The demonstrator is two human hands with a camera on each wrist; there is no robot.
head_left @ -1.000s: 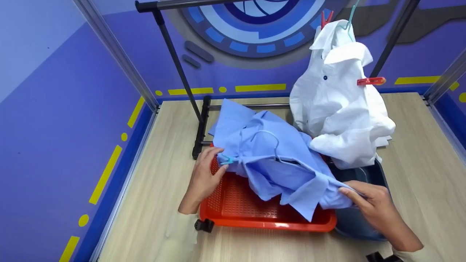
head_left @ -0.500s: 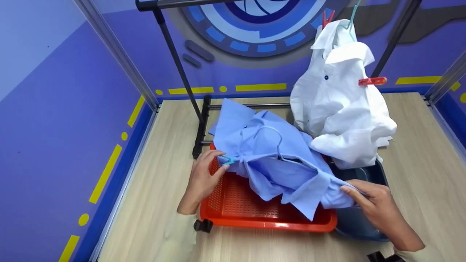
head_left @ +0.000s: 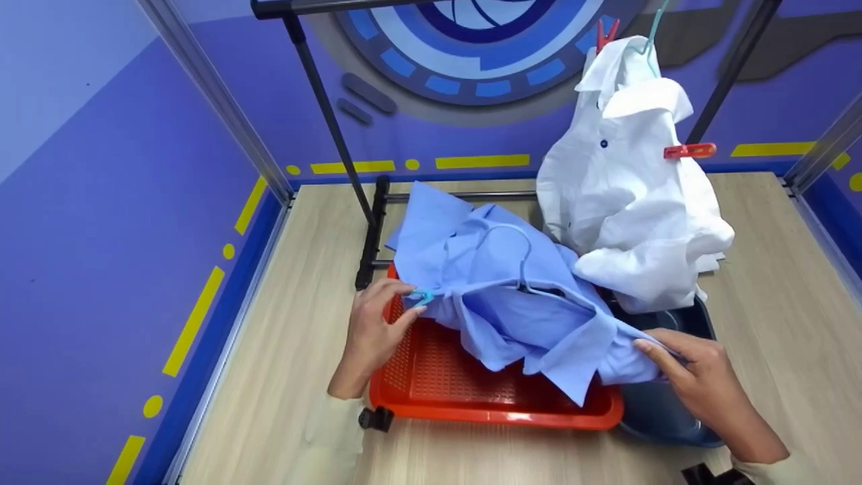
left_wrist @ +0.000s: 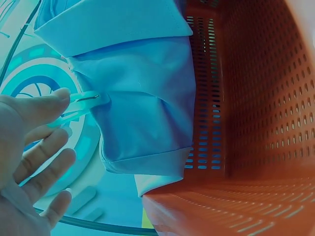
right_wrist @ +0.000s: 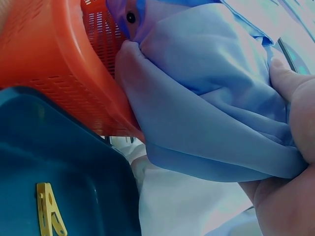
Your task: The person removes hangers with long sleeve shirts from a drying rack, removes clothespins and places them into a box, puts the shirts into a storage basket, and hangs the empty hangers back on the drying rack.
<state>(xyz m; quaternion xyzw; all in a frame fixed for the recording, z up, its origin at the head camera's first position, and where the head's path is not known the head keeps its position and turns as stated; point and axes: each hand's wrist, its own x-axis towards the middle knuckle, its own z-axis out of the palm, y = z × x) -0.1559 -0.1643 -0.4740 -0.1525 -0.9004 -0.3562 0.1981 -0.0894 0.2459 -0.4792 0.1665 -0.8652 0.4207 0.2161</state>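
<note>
A light blue shirt (head_left: 532,320) lies draped over the red basket (head_left: 495,415), a hanger (head_left: 525,256) in its collar with the hook upward. My left hand (head_left: 374,323) pinches a turquoise clothespin (head_left: 424,296) between thumb and index finger. In the left wrist view that clothespin (left_wrist: 86,101) bites the shirt's edge, and the other fingers are spread. At the opposite side, my right hand (head_left: 697,370) grips the shirt between thumb and fingers. The right wrist view shows the cloth (right_wrist: 197,128) bunched in that grip; part of the fingers is hidden.
Behind stands a dark clothes rack (head_left: 330,114). A white shirt (head_left: 626,175) hangs at right with a red clothespin (head_left: 688,151) on its side. Next to the basket stands a dark blue tub (head_left: 667,414) holding a yellow clothespin (right_wrist: 48,209). Blue-purple walls (head_left: 155,168) border the table.
The hanger hook has shifted right along the collar. My right hand has moved slightly right with the shirt. The left hand keeps its pinch on the clothespin, nearly still.
</note>
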